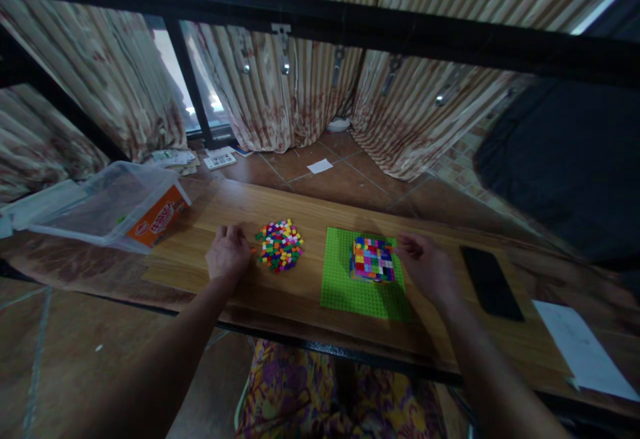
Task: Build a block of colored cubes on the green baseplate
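A green baseplate (350, 286) lies on the wooden table (210, 212). On it stands a square block of many-coloured small bricks (373, 259). To its left is a loose pile of small coloured bricks (280, 244). My left hand (227, 252) rests on the table just left of the pile, fingers curled under, knuckles up. My right hand (425, 262) sits at the right edge of the baseplate, fingertips bent toward the built block and touching or nearly touching its side.
A clear plastic bin (100, 202) with an orange label lies at the table's left end. A black phone (491, 282) and a white sheet of paper (583, 352) lie to the right. Curtains and a black frame bar stand behind.
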The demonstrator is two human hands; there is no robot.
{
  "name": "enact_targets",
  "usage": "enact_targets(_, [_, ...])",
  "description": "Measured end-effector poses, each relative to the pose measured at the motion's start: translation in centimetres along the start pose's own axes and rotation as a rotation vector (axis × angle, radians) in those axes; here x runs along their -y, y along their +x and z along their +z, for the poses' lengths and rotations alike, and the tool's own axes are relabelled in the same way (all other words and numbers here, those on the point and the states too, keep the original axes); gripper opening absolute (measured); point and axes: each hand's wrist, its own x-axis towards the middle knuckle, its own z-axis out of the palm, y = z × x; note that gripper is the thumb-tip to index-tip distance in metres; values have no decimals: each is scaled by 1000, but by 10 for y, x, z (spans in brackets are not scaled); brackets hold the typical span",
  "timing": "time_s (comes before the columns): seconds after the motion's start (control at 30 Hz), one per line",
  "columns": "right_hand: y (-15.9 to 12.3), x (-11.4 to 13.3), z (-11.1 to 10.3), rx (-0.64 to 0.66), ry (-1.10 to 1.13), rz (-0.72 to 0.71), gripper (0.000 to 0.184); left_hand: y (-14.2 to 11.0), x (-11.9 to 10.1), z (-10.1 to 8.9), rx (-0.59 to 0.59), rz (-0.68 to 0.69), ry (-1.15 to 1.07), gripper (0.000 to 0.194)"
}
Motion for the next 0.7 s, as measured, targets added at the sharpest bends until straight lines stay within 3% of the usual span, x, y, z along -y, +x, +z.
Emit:
enact_targets(0.17, [1,-11,19,27,195,124,41,1,1,1,-1,-3,-3,26])
enact_targets(0.33, [4,-15,31,18,321,230,36,0,1,0,-2,3,-4,27])
enact_targets(0.7, [2,-13,37,-18,353,232,35,0,1,1,7,-4,1,27])
